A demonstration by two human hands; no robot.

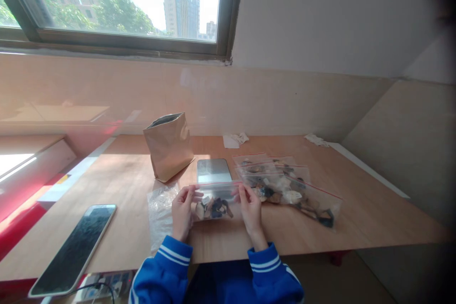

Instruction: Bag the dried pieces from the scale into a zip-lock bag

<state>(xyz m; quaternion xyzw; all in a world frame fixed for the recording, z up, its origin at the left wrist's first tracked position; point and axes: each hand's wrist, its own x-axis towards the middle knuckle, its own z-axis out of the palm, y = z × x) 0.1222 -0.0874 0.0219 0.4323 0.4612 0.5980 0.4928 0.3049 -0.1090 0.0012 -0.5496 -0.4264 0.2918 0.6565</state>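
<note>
My left hand (183,212) and my right hand (250,209) hold a small clear zip bag (214,202) with a red seal strip between them, just above the wooden table (356,209). The fingers of both hands pinch along its top edge. Inside the bag lie dark and pale small pieces. Both sleeves are blue with white stripes.
Several filled zip bags (292,189) lie to the right of my hands. A brown paper pouch (168,146) stands open behind, with a small scale (213,170) beside it. Crumpled clear plastic (160,209) lies to the left, a phone (74,248) at the near left edge.
</note>
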